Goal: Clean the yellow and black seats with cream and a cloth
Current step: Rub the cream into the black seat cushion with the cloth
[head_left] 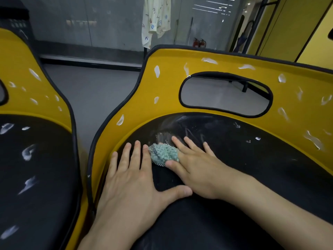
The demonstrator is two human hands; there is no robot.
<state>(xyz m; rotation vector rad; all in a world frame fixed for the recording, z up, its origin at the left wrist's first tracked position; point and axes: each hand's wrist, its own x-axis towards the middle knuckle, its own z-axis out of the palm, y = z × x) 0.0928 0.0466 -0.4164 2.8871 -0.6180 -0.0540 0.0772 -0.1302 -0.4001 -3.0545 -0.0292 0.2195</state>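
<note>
A yellow and black seat (169,98) fills the middle and right, with white cream dabs (157,71) on its yellow back and smeared streaks on the black cushion (252,159). My right hand (196,168) lies on the cushion with straight fingers and pinches a bunched green cloth (163,153) between thumb and forefinger, pressing it to the black surface. My left hand (133,179) rests flat on the cushion just left of the cloth, fingers spread. A second yellow and black seat (27,159) at the left carries cream dabs on its back and cushion.
A grey floor gap (90,98) separates the two seats. Behind them stand a glass wall, a hanging patterned garment (155,20) and red fire extinguishers (199,43). Yellow panels (297,27) rise at the far right.
</note>
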